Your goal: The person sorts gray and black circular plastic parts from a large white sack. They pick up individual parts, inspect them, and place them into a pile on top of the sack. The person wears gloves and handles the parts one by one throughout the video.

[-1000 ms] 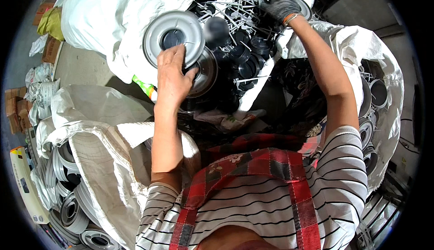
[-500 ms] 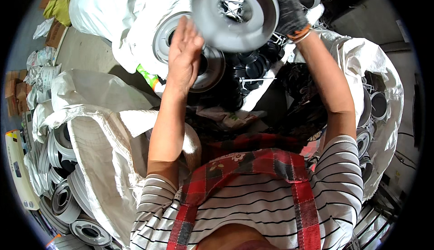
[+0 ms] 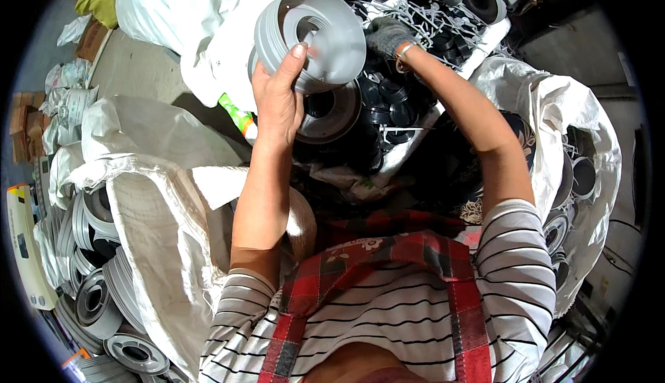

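My bare left hand (image 3: 277, 99) grips a stack of grey round plastic reels (image 3: 312, 37) from below, thumb on the front face, and holds it tilted above an open white sack. My right hand (image 3: 388, 37), in a grey glove, is just right of the stack's rim, over black round parts (image 3: 388, 99) inside the sack. Whether the glove touches the reels or grips anything is hidden. A darker reel (image 3: 332, 114) lies flat in the sack under the lifted stack.
Tangled white plastic pieces (image 3: 429, 16) lie among the black parts. A white woven sack (image 3: 159, 244) at my left holds several grey reels (image 3: 97, 300). Another sack (image 3: 589, 134) at my right holds more reels. Cardboard boxes (image 3: 28, 127) sit far left.
My right hand lifted a large grey reel out of the sack and brought it onto the reel in my left hand. The right hand then dropped back toward the black parts.
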`<state>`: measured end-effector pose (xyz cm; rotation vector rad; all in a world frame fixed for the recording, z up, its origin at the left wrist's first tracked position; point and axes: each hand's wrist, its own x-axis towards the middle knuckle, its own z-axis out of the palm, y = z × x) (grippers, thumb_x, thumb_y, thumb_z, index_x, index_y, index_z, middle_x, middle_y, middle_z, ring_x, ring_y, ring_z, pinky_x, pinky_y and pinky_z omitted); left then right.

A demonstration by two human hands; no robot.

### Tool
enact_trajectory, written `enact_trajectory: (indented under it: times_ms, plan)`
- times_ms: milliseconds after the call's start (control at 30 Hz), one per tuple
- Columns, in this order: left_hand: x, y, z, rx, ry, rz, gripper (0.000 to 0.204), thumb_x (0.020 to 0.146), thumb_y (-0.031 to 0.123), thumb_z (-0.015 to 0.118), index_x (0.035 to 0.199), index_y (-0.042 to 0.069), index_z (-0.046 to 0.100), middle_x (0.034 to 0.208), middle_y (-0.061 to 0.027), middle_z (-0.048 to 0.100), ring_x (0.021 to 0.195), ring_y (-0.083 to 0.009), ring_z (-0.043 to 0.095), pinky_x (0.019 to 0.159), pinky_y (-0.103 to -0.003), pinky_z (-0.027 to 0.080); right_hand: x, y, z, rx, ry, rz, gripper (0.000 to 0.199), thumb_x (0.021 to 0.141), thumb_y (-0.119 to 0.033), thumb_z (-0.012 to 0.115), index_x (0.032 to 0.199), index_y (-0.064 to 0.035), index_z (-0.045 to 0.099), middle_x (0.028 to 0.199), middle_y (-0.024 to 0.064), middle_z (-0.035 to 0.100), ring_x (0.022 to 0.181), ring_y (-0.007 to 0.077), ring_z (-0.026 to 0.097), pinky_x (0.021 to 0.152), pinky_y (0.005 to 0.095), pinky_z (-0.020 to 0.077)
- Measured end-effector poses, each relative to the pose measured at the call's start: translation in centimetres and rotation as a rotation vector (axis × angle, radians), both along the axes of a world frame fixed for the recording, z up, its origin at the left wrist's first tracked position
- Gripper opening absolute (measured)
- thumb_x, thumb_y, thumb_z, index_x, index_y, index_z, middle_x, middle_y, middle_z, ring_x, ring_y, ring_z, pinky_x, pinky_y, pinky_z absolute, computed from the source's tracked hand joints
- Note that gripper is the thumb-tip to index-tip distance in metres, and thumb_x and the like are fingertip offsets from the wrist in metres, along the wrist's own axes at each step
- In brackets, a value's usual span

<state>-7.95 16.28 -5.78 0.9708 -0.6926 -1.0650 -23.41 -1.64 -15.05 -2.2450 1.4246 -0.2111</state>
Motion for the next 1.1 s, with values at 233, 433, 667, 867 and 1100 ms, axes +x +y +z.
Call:
enact_trajectory:
  times_ms: [233, 433, 667, 867, 1100]
  plan:
    - [-2.1, -0.2, 1.0, 0.054, 0.000, -0.062, 0.045, 0.088, 0.024, 0.059, 0.120, -0.005, 0.047, 0.114, -0.0175, 0.056, 0.103, -0.0249, 0.058, 0.091, -0.041, 0.048, -3.9, 6.6, 10.3, -0.631, -0.502, 0.181, 0.050, 0.073, -0.041, 0.070, 0.102, -0.0022, 0.060, 0.091, 0.0150, 0.062, 0.084, 0.0313, 0.059, 0.077, 0.0377, 0.0487]
    - [-2.5, 0.2, -0.5, 0.057, 0.175, -0.208, 0.039, 0.085, 0.018, 0.063, 0.114, -0.005, 0.052, 0.107, -0.0114, 0.060, 0.097, -0.0177, 0.058, 0.088, -0.031, 0.046, -2.3, 8.7, 9.7, -0.483, -0.430, 0.448, 0.046, 0.077, -0.039, 0.063, 0.105, -0.0019, 0.061, 0.105, 0.0148, 0.062, 0.102, 0.0322, 0.058, 0.092, 0.0384, 0.0448]
    - [-2.9, -0.2, -0.6, 0.095, 0.106, -0.220, 0.037, 0.083, 0.019, 0.067, 0.110, -0.003, 0.054, 0.098, -0.0067, 0.061, 0.089, -0.0138, 0.057, 0.082, -0.029, 0.046, -4.0, 8.3, 10.7, -0.434, -0.339, 0.430, 0.066, 0.072, -0.043, 0.065, 0.117, 0.0032, 0.052, 0.120, 0.0243, 0.052, 0.114, 0.0350, 0.050, 0.100, 0.0395, 0.0373]
    - [-2.7, 0.1, -0.2, 0.092, 0.055, -0.320, 0.039, 0.083, 0.020, 0.069, 0.110, -0.003, 0.054, 0.099, -0.0065, 0.060, 0.087, -0.0134, 0.057, 0.079, -0.027, 0.047, -4.4, 8.4, 9.9, -0.684, -0.275, 0.643, 0.047, 0.079, -0.031, 0.058, 0.108, 0.0069, 0.057, 0.112, 0.0242, 0.056, 0.104, 0.0362, 0.054, 0.097, 0.0413, 0.0389]
    - [-2.8, 0.0, -0.5, 0.104, 0.023, -0.302, 0.037, 0.082, 0.022, 0.069, 0.108, -0.002, 0.057, 0.098, -0.0053, 0.062, 0.089, -0.0119, 0.057, 0.079, -0.026, 0.046, -4.4, 8.4, 9.2, -0.492, -0.396, 0.496, 0.067, 0.073, -0.038, 0.067, 0.119, 0.0059, 0.047, 0.116, 0.0214, 0.054, 0.108, 0.0349, 0.052, 0.098, 0.0389, 0.0393]
